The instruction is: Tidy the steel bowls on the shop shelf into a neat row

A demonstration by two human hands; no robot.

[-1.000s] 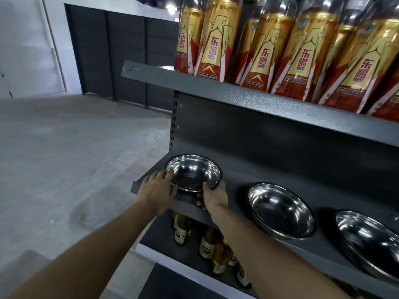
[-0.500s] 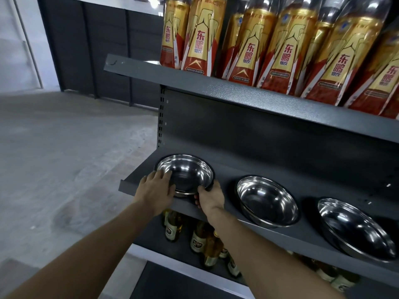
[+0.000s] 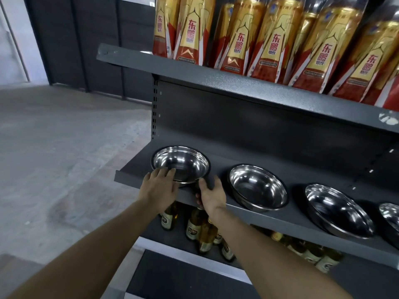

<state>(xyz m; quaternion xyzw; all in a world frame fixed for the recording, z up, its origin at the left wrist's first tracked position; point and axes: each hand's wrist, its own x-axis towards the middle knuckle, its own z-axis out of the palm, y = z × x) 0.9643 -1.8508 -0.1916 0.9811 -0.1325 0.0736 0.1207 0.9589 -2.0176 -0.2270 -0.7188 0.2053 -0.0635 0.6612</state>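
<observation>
Several shiny steel bowls stand in a line on the dark grey middle shelf (image 3: 269,221). The leftmost bowl (image 3: 181,162) sits near the shelf's left end. My left hand (image 3: 158,188) rests its fingers on that bowl's front left rim. My right hand (image 3: 211,196) grips its front right rim, thumb up on the edge. To the right stand a second bowl (image 3: 258,187), a third bowl (image 3: 338,210) tilted toward the shelf front, and part of another bowl (image 3: 391,216) cut off by the frame edge.
The shelf above (image 3: 237,83) carries a row of tall red-and-gold drink bottles (image 3: 269,37). Below the bowls, brown glass bottles (image 3: 194,227) stand on a lower shelf. Bare concrete floor (image 3: 64,158) lies to the left, with a dark panelled wall behind.
The view has swung right, showing a further bowl at the right edge. Both hands stay on the leftmost bowl, which has hardly shifted on the shelf.
</observation>
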